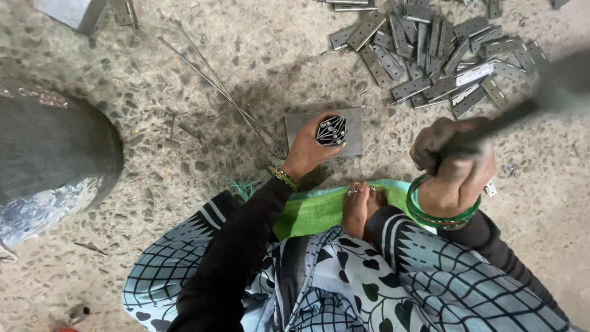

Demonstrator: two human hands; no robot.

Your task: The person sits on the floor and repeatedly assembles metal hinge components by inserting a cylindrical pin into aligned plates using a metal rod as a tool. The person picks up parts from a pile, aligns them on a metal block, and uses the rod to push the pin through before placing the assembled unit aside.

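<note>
Left hand (307, 147) reaching forward over the floor, fingers curled around a small dark patterned piece (332, 130), pinching it by its edges and pressing it down onto a flat grey metal block (353, 126). Thin beaded bracelet on that wrist, black sleeve behind it. Right hand (452, 157) raised above and to the right, fist clenched tight around the dark handle of a hammer (522, 107), shaft running up and right into a blurred head near the frame's edge. Green bangles (439, 215) stacked on the right wrist.

Just below the hands, a bare foot (361, 206) with toe rings, resting on a green woven sack (319, 209) spread on the floor. Draped around it, pale blue cloth (381, 276) printed with black grid lines and heart-like leaf shapes.

Left of the metal block, thin metal rods (215, 83) lying crossed on the floor, one end bent into a loop just beside the block. Beyond the block, up and to the right, a loose heap of grey metal hinges (436, 55) scattered flat, well apart from the left hand. A single small metal piece (490, 189) near the right wrist. At far left, a large rounded dark object (55, 160), kind unclear. Everything on a speckled concrete floor (153, 154).
</note>
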